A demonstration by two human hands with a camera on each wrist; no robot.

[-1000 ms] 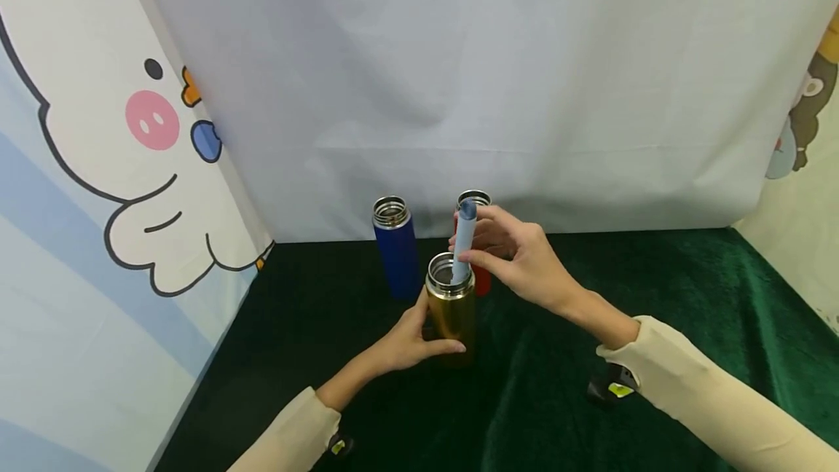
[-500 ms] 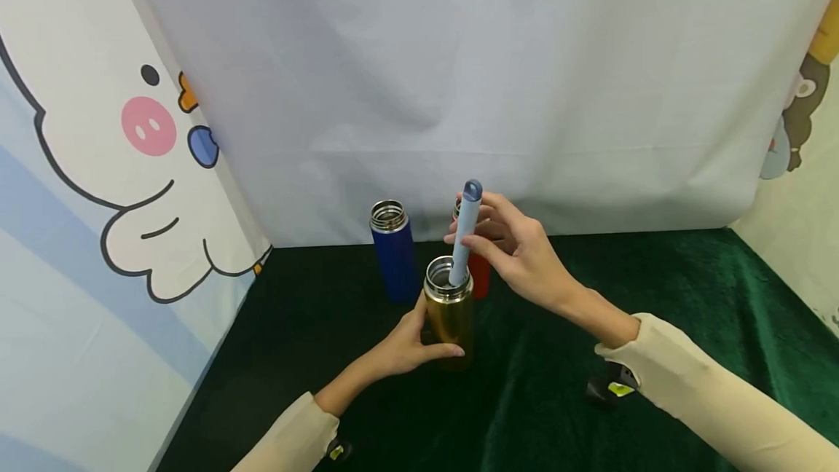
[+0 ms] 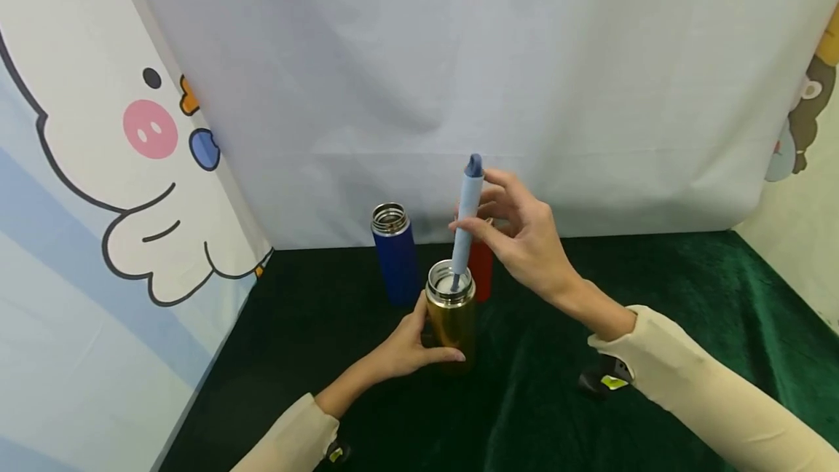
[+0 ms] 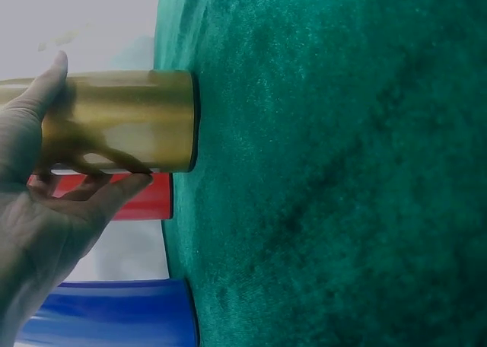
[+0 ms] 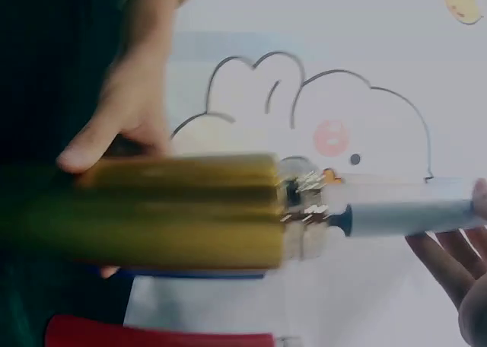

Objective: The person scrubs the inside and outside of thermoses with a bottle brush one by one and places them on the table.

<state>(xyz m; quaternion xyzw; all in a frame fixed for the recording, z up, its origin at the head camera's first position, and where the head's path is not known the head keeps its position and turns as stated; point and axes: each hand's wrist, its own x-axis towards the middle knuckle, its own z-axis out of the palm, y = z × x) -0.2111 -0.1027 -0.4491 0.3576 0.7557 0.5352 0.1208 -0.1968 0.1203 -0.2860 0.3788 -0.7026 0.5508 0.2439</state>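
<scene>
1 left hand (image 3: 413,347) grips a gold bottle (image 3: 454,330) upright, seemingly to steady it; above it, the right hand (image 3: 526,242) pinches a light-blue tool (image 3: 469,199), its lower end inside the bottle. Beyond the 2 hands stand a blue bottle (image 3: 396,268) and a red bottle (image 3: 483,273).

The right hand (image 3: 529,240) and the pale blue stick (image 3: 468,202) block the top of the gold bottle (image 3: 454,325), and the left hand (image 3: 408,348) blocks its left side. The red bottle (image 3: 483,275) stands behind it, the blue bottle (image 3: 397,266) back on the left. On the right, the green cloth (image 3: 662,275) has lots of room
</scene>
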